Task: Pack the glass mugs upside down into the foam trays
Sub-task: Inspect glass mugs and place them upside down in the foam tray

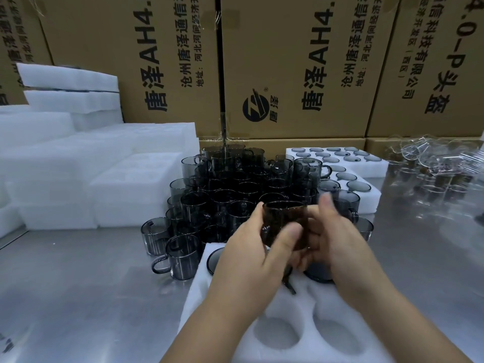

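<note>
You have one smoked dark glass mug point(284, 224) between both hands, held over the far edge of the white foam tray point(296, 310) that lies right in front of you at 6 o'clock. Its long axis stands close to upright, and one round end faces up. The picture is too blurred to tell whether that end is the rim or the base, or which way the handle points.

Your left hand point(251, 247) wraps the mug from 9 o'clock, with the thumb lying across its near wall. Your right hand point(332, 239) curls round it from 3 o'clock, thumb raised.

The tray rests on the brushed steel table point(78, 284). Its two nearest round wells are empty, and dark glass sits in two wells at its far edge, partly hidden by your hands.

The heap of matching smoked mugs point(235, 184) stands at 12 o'clock, just beyond the tray and mostly mouth-up. Two more stand upright at 10 o'clock beside the tray. A filled foam tray point(374, 163) at 1 o'clock shows rows of round mug bases. Stacked white foam blocks point(104, 179) sit at 10 o'clock, clear glassware point(432, 158) at 2 o'clock, and printed brown cardboard cartons point(288, 74) behind everything.
</note>
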